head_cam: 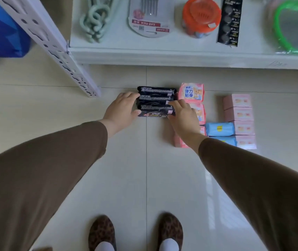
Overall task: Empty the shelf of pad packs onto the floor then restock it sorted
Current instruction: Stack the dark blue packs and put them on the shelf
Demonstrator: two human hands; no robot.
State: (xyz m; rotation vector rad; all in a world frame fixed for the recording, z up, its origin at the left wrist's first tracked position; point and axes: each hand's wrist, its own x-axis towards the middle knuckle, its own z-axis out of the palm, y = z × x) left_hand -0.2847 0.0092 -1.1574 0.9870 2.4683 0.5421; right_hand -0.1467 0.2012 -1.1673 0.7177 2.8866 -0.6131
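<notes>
tile floor (126,169): three black packs (156,102) pinched between left hand (122,110), right hand (182,115); four pink boxes (239,120).

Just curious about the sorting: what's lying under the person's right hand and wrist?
Under the right hand runs a column of pink packs. The top one shows fully; the lower ones are partly covered, so their count is unclear.
</notes>
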